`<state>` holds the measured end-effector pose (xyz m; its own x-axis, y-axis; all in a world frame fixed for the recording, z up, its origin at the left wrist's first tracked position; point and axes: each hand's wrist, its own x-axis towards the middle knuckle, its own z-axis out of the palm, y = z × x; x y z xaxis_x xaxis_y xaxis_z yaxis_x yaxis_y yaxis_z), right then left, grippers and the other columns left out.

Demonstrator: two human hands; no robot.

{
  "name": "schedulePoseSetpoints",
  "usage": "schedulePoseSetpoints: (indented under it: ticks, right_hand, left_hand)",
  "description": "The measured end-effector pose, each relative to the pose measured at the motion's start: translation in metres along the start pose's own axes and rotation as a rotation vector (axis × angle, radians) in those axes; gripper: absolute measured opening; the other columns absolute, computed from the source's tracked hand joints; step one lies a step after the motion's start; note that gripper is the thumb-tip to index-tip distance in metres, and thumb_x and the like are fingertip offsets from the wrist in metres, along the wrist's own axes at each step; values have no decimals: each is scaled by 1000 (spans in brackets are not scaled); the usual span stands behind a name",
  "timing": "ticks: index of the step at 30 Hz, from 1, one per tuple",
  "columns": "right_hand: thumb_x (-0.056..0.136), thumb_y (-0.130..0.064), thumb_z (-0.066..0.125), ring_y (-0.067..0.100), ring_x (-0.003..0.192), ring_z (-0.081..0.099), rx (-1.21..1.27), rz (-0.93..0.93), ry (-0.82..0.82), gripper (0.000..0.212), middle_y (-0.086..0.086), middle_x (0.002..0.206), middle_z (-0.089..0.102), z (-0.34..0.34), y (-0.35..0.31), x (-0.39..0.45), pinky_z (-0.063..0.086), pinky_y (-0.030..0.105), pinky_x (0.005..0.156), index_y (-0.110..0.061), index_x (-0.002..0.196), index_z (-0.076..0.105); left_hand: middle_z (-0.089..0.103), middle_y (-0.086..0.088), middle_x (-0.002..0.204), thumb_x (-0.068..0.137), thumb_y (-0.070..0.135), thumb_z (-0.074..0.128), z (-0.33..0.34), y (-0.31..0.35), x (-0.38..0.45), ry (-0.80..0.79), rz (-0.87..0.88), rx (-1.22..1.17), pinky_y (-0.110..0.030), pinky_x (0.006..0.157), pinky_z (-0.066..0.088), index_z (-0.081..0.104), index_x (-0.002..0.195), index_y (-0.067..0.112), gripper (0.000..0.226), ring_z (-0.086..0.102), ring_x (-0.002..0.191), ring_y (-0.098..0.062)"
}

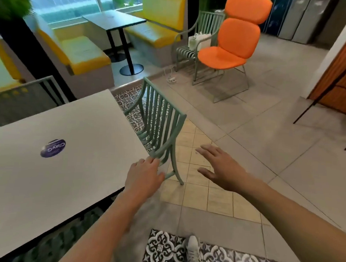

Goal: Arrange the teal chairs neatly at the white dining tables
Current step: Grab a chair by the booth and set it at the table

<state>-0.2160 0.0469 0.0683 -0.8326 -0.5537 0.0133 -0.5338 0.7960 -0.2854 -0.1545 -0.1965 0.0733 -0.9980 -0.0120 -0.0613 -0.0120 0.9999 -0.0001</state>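
Two hands are in shot, one view only (head camera, looking forward and down).

Head view. Teal chair stands at the right-hand edge of the white dining table, roughly centre frame, seat tucked partly under the tabletop and slatted back toward the open floor. It sits slightly skewed to the table edge; judged not yet squared up.

Left hand, at 6 o'clock from the chair, lies with fingers relaxed and fairly straight, fingertips touching the near end of the chair's top rail where it meets the table corner. No wrap around the rail is visible. Probable reason: steadying or nudging the chair rather than lifting it.

Right hand, at about 4 o'clock from the chair, hovers over the tiled floor with fingers spread, holding nothing and apart from the chair. Probably reaching for the rail's outer side to guide it with both hands.

Second teal chair stands well apart at 1 o'clock, behind an orange lounge chair, with a white box-like item on its seat; it belongs at no white table yet.

Writing: round purple sticker on the tabletop, seen upside down; appears to read "Clay", remainder illegible.
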Motion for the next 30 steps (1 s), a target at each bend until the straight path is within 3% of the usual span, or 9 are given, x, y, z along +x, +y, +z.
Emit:
schedulePoseSetpoints:
  ticks: [7,10,15,25,30]
  right_hand:
    - [97,-50,42,16,146,14,-52,-56,-12,64,-7,159,18,-42,68,133,7,27,113,-32,152,15]
    - [97,-48,43,16,146,13,-53,-66,-15,64,-7,159,17,-53,101,179,9,29,116,-32,152,14]
    - [99,-48,39,17,147,11,-24,-123,-79,62,-5,160,15,-53,165,274,9,33,118,-31,152,13]
    - [98,-49,39,18,146,13,-35,-498,-180,63,-4,160,18,-52,243,490,8,31,117,-32,152,14]
    - [97,-50,39,18,148,8,-21,-749,-286,64,-2,160,18,-28,228,582,6,34,119,-30,153,14]
  left_hand:
    - [56,2,122,95,48,41,-9,6,150,23,-25,-40,-37,93,44,53,122,23,38,52,112,-20]
    - [57,2,118,95,49,40,-16,9,205,12,-37,-16,-37,88,44,53,120,22,38,54,109,-20]
    - [57,2,118,97,48,39,-12,11,306,-23,-114,-35,-37,92,45,53,123,21,41,54,110,-19]
    - [61,2,106,91,52,41,10,5,467,-16,-442,-35,-37,79,51,58,109,23,38,60,94,-20]
    - [59,9,115,94,54,39,26,-13,507,-24,-638,-139,-34,89,48,53,121,28,40,56,102,-12]
